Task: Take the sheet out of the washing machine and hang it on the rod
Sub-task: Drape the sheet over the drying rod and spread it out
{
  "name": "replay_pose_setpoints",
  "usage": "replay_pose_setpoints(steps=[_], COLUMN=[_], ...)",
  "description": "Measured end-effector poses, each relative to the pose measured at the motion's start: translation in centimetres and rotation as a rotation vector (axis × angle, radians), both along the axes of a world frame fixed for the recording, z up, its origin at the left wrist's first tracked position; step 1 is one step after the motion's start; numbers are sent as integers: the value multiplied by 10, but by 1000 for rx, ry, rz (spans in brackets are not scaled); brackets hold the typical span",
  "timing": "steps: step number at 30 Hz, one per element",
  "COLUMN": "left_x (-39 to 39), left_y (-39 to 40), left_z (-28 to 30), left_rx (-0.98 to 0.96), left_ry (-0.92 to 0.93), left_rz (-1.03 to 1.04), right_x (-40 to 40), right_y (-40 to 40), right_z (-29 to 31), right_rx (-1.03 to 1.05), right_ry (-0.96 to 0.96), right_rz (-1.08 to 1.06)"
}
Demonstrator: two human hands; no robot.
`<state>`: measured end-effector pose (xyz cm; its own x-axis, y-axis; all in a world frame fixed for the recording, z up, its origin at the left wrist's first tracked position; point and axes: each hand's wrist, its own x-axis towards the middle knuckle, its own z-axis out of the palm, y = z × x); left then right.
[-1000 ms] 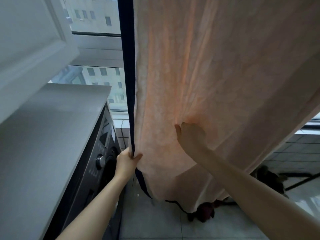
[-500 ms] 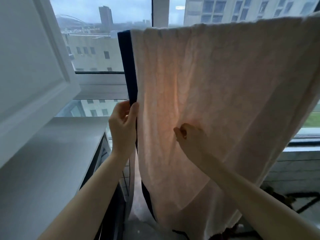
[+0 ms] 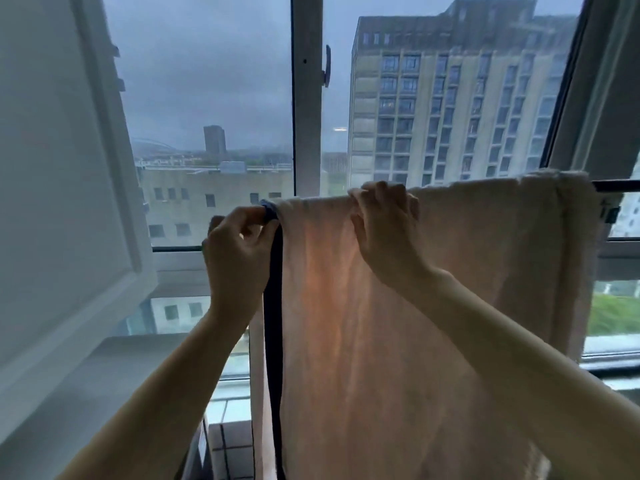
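A pale peach sheet [image 3: 467, 271] with a dark blue border strip [image 3: 273, 306] hangs draped over a dark horizontal rod [image 3: 613, 186] in front of the window. Only the rod's right end shows; the rest is under the cloth. My left hand [image 3: 235, 251] pinches the blue border at the sheet's top left corner. My right hand [image 3: 384, 230] grips the folded top edge of the sheet on the rod, a little to the right. The washing machine's grey top [image 3: 104, 393] lies at lower left, its door hidden.
A white cabinet door [image 3: 59, 168] stands open at the left, close to my left arm. The window frame [image 3: 306, 98] with a handle is straight ahead. A tiled ledge [image 3: 228, 410] runs below the window.
Both hands have risen from the middle of the hanging sheet to its top edge on the rod. My view has tilted up from the floor and washer to the window.
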<state>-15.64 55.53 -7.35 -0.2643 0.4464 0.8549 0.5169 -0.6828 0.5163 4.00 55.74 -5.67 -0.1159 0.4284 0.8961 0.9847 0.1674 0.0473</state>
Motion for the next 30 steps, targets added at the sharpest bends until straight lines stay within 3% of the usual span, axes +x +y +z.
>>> replay_pose_setpoints(steps=[9, 14, 21, 26, 30], left_x=[12, 17, 28, 47, 65], left_y=[22, 36, 36, 26, 25], left_z=[29, 38, 41, 42, 51], left_rx=[70, -63, -171, -81, -74], left_ry=[142, 227, 272, 467, 523], left_rz=[0, -13, 26, 50, 67], right_x=[34, 66, 95, 116, 137], right_y=[2, -3, -16, -21, -30], right_z=[27, 32, 39, 41, 44], right_rx=[-63, -106, -111, -113, -100], right_ry=[-33, 57, 41, 44, 11], right_rz=[66, -39, -122, -41, -50])
